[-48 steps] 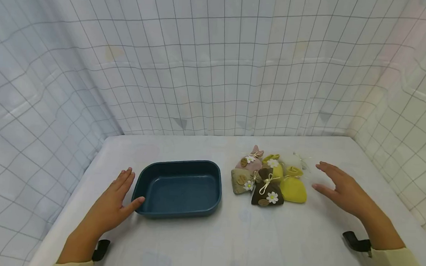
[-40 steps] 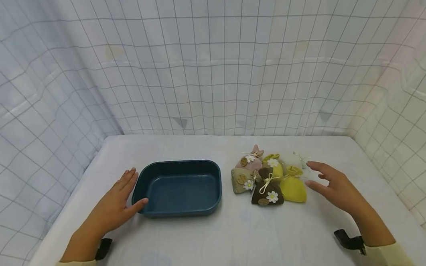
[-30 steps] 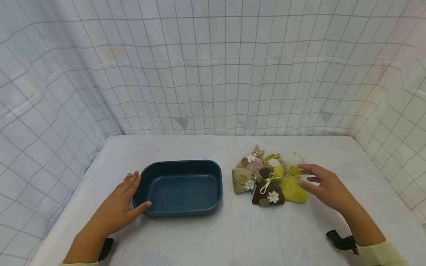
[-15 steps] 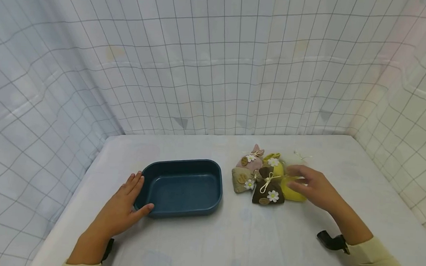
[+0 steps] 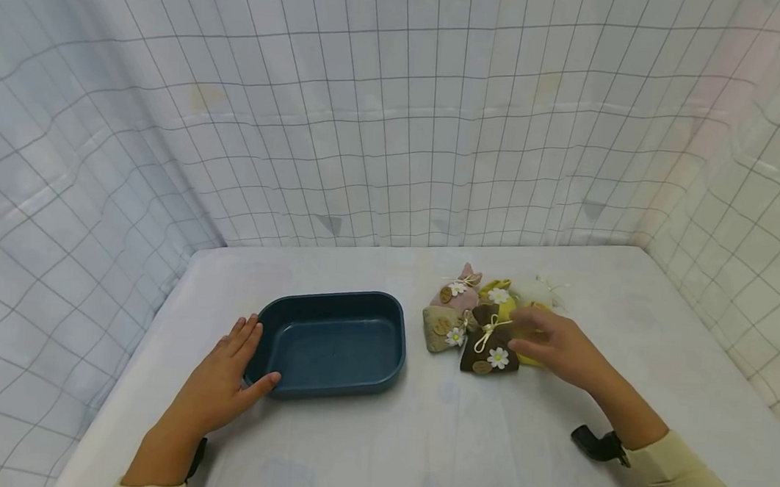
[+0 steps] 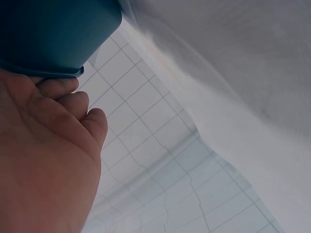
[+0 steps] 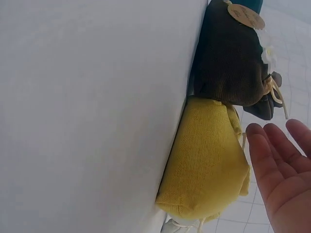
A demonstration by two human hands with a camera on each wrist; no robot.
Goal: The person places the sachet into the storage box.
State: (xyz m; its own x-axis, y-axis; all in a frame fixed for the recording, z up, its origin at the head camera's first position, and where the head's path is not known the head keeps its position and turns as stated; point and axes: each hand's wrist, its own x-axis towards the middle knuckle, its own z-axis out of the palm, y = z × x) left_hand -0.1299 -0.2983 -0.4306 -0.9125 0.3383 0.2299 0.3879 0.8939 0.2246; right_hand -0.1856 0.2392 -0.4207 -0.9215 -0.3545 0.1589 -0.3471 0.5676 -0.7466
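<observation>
A dark teal rectangular tub (image 5: 331,351) stands on the white cloth, nothing in it. My left hand (image 5: 220,378) rests against its left side, fingers along the outer wall and thumb over the near left corner. My right hand (image 5: 559,348) hovers over the small sachets with fingers loosely bent and nothing held. Below and beside it lie a yellow sachet (image 7: 206,165) and a dark brown sachet (image 5: 480,355) with a daisy and a cord bow. Behind and left sit an olive-beige sachet (image 5: 440,328), a pink one (image 5: 463,297), another yellow one (image 5: 502,304) and a white one (image 5: 529,289).
White cloth (image 5: 379,456) covers the table. Checked white curtains (image 5: 396,126) hang at the back and both sides. A black wrist camera (image 5: 596,443) is strapped at my right wrist.
My right hand has moved left from beside the pile to above the front yellow and brown sachets. My left hand has shifted slightly right, up against the tub. The sachets stay put.
</observation>
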